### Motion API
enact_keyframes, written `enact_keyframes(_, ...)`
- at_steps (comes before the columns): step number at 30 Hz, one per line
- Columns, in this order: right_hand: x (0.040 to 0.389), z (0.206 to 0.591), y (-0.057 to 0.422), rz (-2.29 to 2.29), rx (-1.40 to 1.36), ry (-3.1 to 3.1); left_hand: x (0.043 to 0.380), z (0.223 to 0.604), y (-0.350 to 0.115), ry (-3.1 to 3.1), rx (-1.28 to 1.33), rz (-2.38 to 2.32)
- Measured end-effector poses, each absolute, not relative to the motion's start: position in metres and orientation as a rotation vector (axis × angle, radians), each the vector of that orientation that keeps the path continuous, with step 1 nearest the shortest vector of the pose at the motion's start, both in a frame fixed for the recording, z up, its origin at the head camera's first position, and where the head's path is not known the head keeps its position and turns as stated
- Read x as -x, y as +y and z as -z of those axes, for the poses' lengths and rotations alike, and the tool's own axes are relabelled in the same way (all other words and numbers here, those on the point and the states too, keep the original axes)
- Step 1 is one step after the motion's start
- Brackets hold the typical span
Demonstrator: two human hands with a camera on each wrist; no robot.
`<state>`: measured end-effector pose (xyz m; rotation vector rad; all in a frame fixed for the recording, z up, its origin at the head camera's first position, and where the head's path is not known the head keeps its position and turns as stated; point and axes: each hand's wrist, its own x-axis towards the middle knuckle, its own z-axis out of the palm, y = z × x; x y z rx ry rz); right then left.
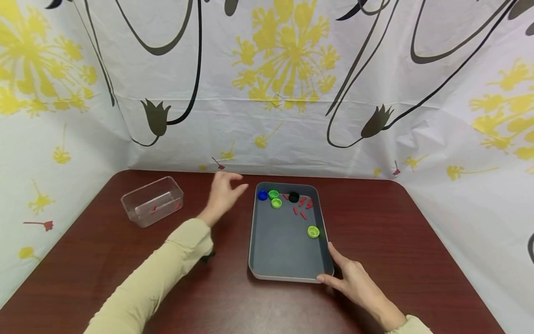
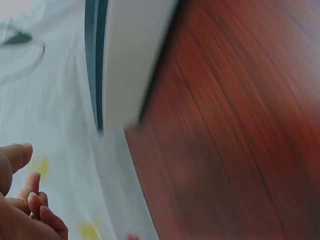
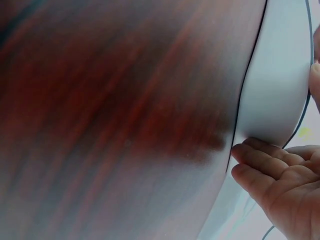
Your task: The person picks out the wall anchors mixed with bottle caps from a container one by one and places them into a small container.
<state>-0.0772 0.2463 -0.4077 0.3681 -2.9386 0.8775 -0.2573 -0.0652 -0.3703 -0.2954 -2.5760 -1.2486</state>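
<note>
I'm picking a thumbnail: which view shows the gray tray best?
The head view: the gray tray appears nearly whole, inside visible. Both wrist views show only part of its pale outer side.

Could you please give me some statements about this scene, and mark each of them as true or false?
1. The right grip holds the gray tray at its near right corner. True.
2. The left grip is pinching a green cap. False: no cap shows in it.
3. The blue cap lies in the tray's far left corner. True.
4. The clear box stands to the right of the tray. False: it stands to the left.
5. All the red pieces lie in the tray. False: red also shows in the box.
</note>
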Motion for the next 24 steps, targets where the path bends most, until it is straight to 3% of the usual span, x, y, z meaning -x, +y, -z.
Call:
enact_keyframes(9, 0.077, 0.410, 0.245, -0.894, -0.400, -2.910, 0.251, 0.366, 0.009, -2.785, 0.413, 1.358)
enact_keyframes(24, 0.078, 0.409, 0.248, -0.902, -0.395, -2.921, 0.255, 0.364, 0.053, -2.862, 0.476, 1.369)
